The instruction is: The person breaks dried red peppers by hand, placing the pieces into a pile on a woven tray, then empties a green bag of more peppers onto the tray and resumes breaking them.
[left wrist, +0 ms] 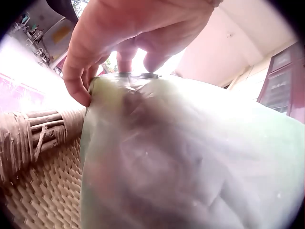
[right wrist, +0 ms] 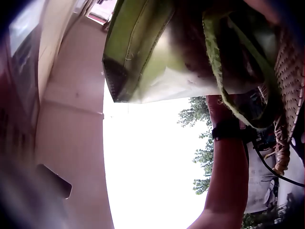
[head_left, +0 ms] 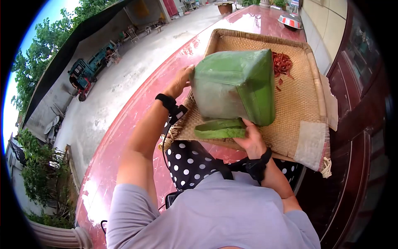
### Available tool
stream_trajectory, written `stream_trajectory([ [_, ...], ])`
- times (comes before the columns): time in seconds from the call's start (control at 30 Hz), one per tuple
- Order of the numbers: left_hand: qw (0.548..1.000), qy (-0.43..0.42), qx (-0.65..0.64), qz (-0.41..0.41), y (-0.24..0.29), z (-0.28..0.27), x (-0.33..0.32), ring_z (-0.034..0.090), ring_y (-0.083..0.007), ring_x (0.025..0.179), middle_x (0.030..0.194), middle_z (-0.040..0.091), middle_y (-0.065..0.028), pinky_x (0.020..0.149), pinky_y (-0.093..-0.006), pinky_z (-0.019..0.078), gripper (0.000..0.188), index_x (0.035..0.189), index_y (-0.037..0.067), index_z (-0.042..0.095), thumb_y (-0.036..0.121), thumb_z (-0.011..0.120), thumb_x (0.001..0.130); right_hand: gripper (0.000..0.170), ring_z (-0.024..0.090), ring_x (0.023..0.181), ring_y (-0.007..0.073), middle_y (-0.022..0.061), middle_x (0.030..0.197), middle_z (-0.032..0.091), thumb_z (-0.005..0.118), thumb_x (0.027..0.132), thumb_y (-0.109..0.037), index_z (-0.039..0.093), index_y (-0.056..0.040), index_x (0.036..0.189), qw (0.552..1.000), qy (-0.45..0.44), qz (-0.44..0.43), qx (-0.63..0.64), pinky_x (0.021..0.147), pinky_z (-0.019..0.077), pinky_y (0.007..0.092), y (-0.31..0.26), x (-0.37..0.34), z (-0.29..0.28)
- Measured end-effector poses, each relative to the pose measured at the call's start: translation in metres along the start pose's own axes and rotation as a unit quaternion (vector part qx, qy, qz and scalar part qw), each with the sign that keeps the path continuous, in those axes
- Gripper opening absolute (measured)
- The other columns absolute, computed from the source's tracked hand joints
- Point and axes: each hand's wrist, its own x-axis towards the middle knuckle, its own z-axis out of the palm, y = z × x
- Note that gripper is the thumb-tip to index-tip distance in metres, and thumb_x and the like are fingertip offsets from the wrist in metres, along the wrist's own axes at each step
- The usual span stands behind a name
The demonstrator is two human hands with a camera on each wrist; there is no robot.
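Note:
A green bag with clear plastic sides sits tilted over a woven tray. At its left upper edge is my left hand; in the left wrist view that hand has its fingers bent over the rim of the bag. My right hand pinches the green strap close to the bag's lower edge. The strap hangs in a loop beside the bag in the right wrist view. Dark contents show blurrily through the plastic; what they are I cannot tell.
Dried red pieces lie in the tray's upper right part. A pale cloth patch covers its lower right corner. The tray rests on a glossy red surface; farther back is a red-and-white striped item. Dark doors stand at the right.

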Motion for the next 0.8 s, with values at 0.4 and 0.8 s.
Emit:
stream_trajectory([
  [0.4,0.994,0.014,0.086,0.063,0.024,-0.005,0.014,0.056,-0.0122,0.084,0.093,0.060,-0.0022,0.076,-0.0277,0.0472,0.025,0.111,0.005,0.059,0.026,0.051,0.099,0.031,0.059,0.112,0.0318,0.0171,0.121,0.062,0.042,0.102,-0.021,0.053,-0.0035,0.125,0.972,-0.179,0.055,0.142,0.101,0.0437,0.0492,-0.040,0.000,0.015],
  [0.8,0.975,0.107,0.084,0.177,0.057,-0.006,0.011,0.050,-0.0057,0.072,0.081,0.059,0.0046,0.061,-0.0209,0.0379,0.016,0.096,0.007,0.065,0.023,0.061,0.094,0.034,0.058,0.111,0.0356,0.0200,0.117,0.062,0.054,0.097,-0.026,0.056,0.0016,0.117,0.999,-0.020,-0.024,0.006,0.098,0.0462,0.0568,-0.070,-0.020,0.034],
])
